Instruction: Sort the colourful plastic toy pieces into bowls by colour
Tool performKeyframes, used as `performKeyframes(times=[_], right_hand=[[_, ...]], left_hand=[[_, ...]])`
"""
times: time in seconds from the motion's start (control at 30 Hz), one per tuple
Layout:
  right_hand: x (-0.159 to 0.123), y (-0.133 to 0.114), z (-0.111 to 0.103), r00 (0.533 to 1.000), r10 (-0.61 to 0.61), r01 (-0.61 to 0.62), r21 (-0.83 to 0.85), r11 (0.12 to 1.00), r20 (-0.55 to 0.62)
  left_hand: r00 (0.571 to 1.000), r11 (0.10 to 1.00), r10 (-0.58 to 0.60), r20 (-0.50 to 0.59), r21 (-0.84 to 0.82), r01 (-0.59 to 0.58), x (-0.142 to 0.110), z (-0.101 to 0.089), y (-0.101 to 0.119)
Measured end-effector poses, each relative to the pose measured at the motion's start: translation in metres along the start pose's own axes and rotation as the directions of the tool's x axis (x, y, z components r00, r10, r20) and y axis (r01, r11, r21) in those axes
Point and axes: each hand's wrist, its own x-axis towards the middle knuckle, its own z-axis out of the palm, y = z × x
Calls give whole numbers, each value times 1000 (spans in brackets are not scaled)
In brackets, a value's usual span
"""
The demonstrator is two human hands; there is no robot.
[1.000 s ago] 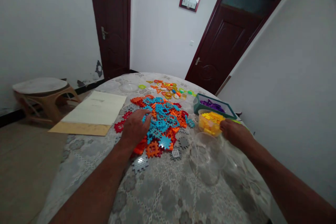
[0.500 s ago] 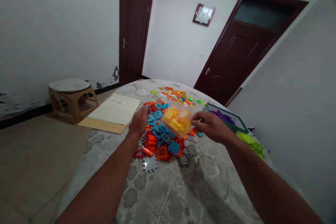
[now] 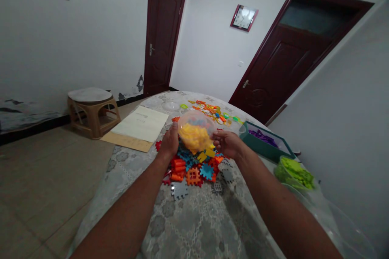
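Observation:
A clear plastic container of yellow plastic pieces is tilted between my hands, slightly blurred. My left hand presses against its left side, its fingers partly hidden. On the right, the fingers of my right hand are closed on the container's edge. Some yellow pieces show at its lower right; I cannot tell whether they are falling or lying on the pile. Below are interlocking building pieces: orange ones, blue ones, and a grey square piece in front.
Smaller colourful pieces are scattered at the table's far side. To the right stand a green box with purple pieces and a clear tub of lime-green pieces. White sheets lie left; a stool stands on the floor.
The container has come nearer my left hand, which now touches it. Its opening has tipped into view, and yellow pieces show at its lower edge. The camera view has shifted slightly.

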Motion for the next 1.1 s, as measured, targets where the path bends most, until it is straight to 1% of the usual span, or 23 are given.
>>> performKeyframes(times=[0.1,0.2,0.3,0.37,0.4,0.43,0.47,0.5,0.53,0.57,0.6,0.63,0.67,0.7,0.73,0.8,0.83,0.87,0.9,0.97,1.03,1.1], right_hand=[[0,-3,-1,1000,3,-3,47,999,5],[-8,-10,-4,999,-28,25,84,996,25],[-24,-23,-17,996,-82,79,123,989,19],[-42,-33,-33,983,-180,182,111,977,-24],[-53,-38,-43,964,-257,261,69,963,-62],[-65,-44,-54,931,-348,350,-7,937,-108],[-78,-48,-67,882,-444,429,-122,895,-158],[-91,-52,-79,820,-534,477,-273,836,-204],[-104,-55,-92,757,-609,475,-442,761,-237],[-116,-56,-105,698,-669,420,-610,672,-256],[-127,-56,-117,651,-714,323,-757,568,-258],[-135,-53,-129,622,-744,201,-868,454,-244],[-142,-50,-140,613,-758,77,-939,336,-222],[-146,-44,-150,621,-759,-35,-974,223,-196],[-148,-38,-159,643,-746,-131,-984,119,-176],[-147,-23,-173,716,-679,-272,-961,-53,-165],[-144,-15,-177,750,-638,-316,-942,-111,-176],[-141,-8,-181,776,-601,-344,-927,-148,-192],[-138,-1,-183,793,-573,-362,-917,-168,-208],[-133,10,-184,804,-550,-378,-909,-176,-228],[-129,19,-183,809,-535,-386,-906,-171,-244],[-125,24,-184,820,-512,-386,-907,-166,-255]], left_hand=[[1000,1000,15,22,-5,-14,-2,1,3],[998,999,50,30,-23,-49,-3,1,4],[993,987,115,25,114,-117,-3,1,3],[980,953,191,57,229,-199,-4,3,3],[967,926,240,84,279,-254,-5,4,2],[949,891,293,120,327,-317,-5,5,0],[925,846,346,157,373,-381,-5,7,-2],[899,796,393,195,417,-438,-5,8,-4],[875,743,422,236,463,-483,-5,9,-7],[861,693,429,275,511,-508,-5,10,-10],[855,649,419,306,557,-518,-5,11,-13],[855,611,402,329,599,-518,-4,10,-15],[861,578,384,333,641,-505,-4,10,-17],[870,550,364,332,678,-488,-4,9,-18],[879,527,347,326,708,-470,-3,7,-19],[892,497,326,314,745,-444,-3,4,-18],[894,491,322,312,752,-440,-3,4,-18],[894,489,323,310,754,-438,-3,3,-17],[892,488,329,310,752,-442,-2,3,-17],[881,490,357,311,740,-460,-1,3,-16],[855,496,405,323,708,-502,-1,5,-14],[816,495,465,344,663,-562,-2,7,-11]])
